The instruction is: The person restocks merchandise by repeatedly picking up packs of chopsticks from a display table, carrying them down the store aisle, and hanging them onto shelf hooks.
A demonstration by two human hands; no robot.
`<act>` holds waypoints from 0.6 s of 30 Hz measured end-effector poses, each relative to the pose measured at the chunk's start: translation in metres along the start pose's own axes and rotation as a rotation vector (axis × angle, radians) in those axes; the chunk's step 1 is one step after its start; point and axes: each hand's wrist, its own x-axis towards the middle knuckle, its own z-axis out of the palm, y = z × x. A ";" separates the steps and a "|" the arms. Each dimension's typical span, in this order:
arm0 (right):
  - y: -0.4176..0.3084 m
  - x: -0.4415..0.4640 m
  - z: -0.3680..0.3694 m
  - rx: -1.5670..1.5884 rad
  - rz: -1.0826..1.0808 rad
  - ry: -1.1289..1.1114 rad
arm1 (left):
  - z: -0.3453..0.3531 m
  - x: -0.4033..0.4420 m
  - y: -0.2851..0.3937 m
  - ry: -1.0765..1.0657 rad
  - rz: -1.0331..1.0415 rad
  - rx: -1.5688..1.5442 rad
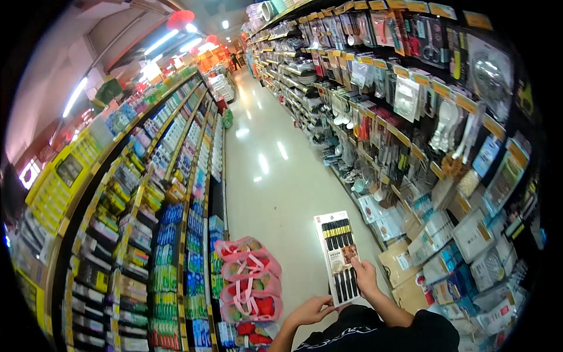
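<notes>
A flat white pack of chopsticks (340,256) is held upright in front of me; black sticks with gold bands show through its front, around a printed label with a food picture. My right hand (366,278) grips its right edge, the thumb lying on the front near the label. At the bottom left corner, my left hand (311,311) has its fingers closed on the pack's lower edge; some fingertips are hidden behind it.
Pink mesh bags (251,280) with red items stand beside the left shelf (182,193) of boxed goods. Along the right, a rack (404,138) carries hanging kitchen utensils and, lower, cutting boards (404,276). A shiny floor aisle (275,199) runs between; a distant person (236,61) stands far down it.
</notes>
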 end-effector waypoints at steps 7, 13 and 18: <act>-0.014 0.173 0.099 0.123 0.120 -0.044 | -0.160 0.099 -0.040 -0.024 -0.080 -0.081; -0.066 0.307 0.189 0.241 0.096 -0.134 | -0.296 0.166 -0.074 0.012 -0.157 0.053; -0.089 0.410 0.232 0.212 0.114 -0.123 | -0.374 0.230 -0.122 0.136 -0.008 -0.011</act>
